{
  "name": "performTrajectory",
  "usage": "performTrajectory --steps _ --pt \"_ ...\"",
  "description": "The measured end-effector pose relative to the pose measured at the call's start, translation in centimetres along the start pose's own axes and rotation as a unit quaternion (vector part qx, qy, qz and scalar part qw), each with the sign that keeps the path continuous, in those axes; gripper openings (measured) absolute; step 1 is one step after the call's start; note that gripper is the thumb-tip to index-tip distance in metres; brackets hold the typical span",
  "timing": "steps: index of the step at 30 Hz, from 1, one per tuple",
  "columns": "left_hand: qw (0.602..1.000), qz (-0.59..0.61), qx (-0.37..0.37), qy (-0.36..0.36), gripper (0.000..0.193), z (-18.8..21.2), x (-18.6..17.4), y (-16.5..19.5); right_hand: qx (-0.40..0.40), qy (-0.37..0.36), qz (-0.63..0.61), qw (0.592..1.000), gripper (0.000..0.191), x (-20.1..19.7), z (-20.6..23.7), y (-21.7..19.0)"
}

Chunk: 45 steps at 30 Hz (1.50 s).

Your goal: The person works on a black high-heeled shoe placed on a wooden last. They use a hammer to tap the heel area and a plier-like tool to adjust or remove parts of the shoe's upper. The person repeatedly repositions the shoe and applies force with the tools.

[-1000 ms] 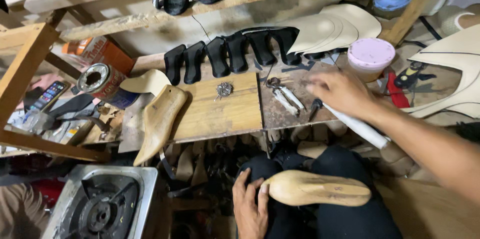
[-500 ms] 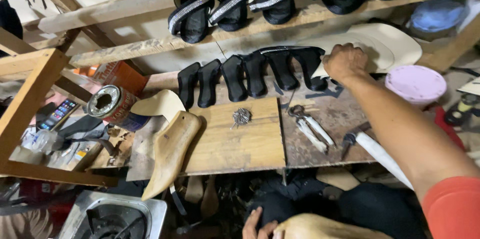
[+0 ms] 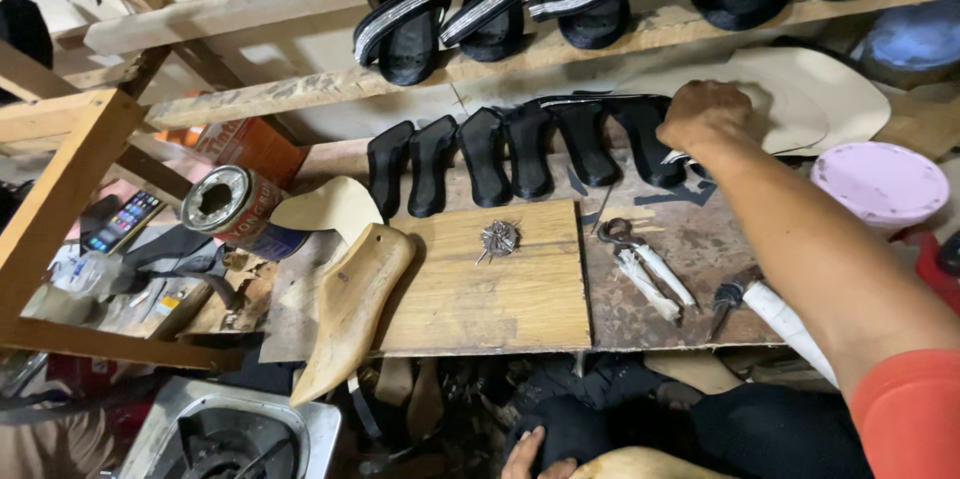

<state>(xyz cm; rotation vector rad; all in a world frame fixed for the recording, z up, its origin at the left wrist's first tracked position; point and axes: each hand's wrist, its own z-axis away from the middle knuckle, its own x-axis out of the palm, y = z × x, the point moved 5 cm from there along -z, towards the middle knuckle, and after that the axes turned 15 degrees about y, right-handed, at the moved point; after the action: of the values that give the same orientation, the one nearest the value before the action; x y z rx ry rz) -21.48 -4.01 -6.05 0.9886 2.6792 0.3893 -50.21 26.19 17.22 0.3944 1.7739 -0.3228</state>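
A shoemaker's workshop, it seems: a wooden shoe last [image 3: 350, 309] and pincers [image 3: 648, 269] lie on a scarred worktop [image 3: 500, 309], black insoles [image 3: 520, 154] lined up, finished sandals [image 3: 480, 4] shelved above.

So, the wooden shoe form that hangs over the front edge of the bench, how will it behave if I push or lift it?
The wooden shoe form looks carved from solid wood, so probably stiff and fairly heavy. Its narrow end overhangs the workbench edge, so a push forward may tip it off. Its rounded, smooth surface could let it rock or slip.
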Motion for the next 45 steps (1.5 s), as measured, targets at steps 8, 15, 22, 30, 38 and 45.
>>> performTrajectory --steps 8,15,22,30,38,45 --pt "0.997 0.022 -0.029 -0.074 0.013 -0.1 -0.9 0.1 0.071 0.025 -0.063 0.995 0.036 -2.5 -0.3 3.1" --pt "0.992 0.043 -0.077 -0.092 0.020 -0.6 -1.2 2.0 0.296 0.018 -0.613 0.732 0.023 -3.7 1.3 6.9" --pt "0.991 0.039 -0.104 -0.069 0.020 -0.1 -2.7 4.0 0.241 -0.136 -0.771 0.574 0.029 -3.6 5.5 7.6" --pt "0.974 0.010 -0.159 -0.159 0.023 -1.0 -4.7 6.4 0.228 -0.173 -0.799 0.529 0.031 -3.3 11.0 9.7" --pt "0.901 0.266 -0.300 -0.167 0.060 -7.8 -3.7 13.0 0.078 -0.091 -0.783 0.611 0.025 -0.3 22.6 9.9" --pt "0.659 0.345 -0.648 -0.161 0.042 -8.1 -3.6 14.1 0.003 -0.362 -0.713 0.601 0.039 2.2 34.5 11.6"
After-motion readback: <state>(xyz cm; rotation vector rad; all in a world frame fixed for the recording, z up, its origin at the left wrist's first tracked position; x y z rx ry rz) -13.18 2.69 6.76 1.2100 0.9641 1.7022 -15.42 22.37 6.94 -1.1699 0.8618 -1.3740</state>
